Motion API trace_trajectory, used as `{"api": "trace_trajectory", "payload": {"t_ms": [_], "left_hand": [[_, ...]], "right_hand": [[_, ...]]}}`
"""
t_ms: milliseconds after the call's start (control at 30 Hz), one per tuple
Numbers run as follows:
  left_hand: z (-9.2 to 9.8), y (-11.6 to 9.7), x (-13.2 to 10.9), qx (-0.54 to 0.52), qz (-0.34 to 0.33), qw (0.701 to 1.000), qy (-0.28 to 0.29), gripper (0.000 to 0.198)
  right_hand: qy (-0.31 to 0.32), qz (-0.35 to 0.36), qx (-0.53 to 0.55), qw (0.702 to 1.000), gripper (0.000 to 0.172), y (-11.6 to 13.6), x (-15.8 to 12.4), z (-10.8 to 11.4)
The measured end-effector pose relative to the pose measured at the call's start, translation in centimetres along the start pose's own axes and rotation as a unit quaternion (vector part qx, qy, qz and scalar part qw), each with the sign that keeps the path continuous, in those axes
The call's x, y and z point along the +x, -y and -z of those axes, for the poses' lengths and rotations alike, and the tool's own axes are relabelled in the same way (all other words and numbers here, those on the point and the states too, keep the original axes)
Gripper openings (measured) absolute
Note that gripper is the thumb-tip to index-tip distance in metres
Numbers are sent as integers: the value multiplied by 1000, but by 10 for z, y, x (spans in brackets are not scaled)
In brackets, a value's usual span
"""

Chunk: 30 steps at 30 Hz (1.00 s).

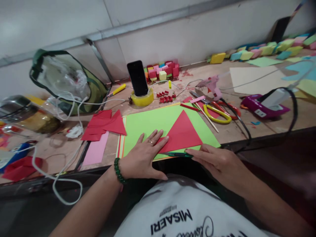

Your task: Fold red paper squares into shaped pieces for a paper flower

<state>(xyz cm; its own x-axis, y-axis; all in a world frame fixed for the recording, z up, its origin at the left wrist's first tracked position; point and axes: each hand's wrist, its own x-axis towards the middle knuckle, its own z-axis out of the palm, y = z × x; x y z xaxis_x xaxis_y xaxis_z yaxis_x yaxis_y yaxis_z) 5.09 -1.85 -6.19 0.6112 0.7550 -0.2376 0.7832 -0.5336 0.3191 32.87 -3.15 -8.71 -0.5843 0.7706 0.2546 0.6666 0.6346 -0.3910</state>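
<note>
A red paper triangle (182,133) lies on a green sheet (148,126) at the table's near edge. My left hand (144,157) rests flat on the green sheet, fingers stretched out, fingertips touching the triangle's left corner. My right hand (217,161) lies at the sheet's near right corner, fingers extended along a dark green pen-like tool (178,154) that lies under the triangle's lower edge; whether the hand grips it I cannot tell.
Red paper pieces (105,125) and a pink strip (96,149) lie left of the sheet. Behind stand a phone (137,78) on a yellow tape roll (142,98), coloured paper cubes (163,70), a glue gun (211,85), yellow scissors (217,113). A white cable (59,177) loops at left.
</note>
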Motion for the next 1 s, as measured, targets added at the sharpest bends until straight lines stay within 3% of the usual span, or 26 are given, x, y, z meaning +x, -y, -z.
{"api": "trace_trajectory", "payload": {"t_ms": [200,500,800,1000], "left_hand": [[17,15,-5,-17,-19,999,19,119],[2,17,-4,42,-38,998,4,110],[3,16,-4,39,-38,999,2,111],[6,17,-5,15,-42,999,-2,116]], "right_hand": [[-3,-1,14,1000,35,-1,-2,3],[-13,10,10,1000,35,2,2,1],[-13,19,3,1000,36,1,5,-7],[16,36,17,999,32,16,12,-2]]}}
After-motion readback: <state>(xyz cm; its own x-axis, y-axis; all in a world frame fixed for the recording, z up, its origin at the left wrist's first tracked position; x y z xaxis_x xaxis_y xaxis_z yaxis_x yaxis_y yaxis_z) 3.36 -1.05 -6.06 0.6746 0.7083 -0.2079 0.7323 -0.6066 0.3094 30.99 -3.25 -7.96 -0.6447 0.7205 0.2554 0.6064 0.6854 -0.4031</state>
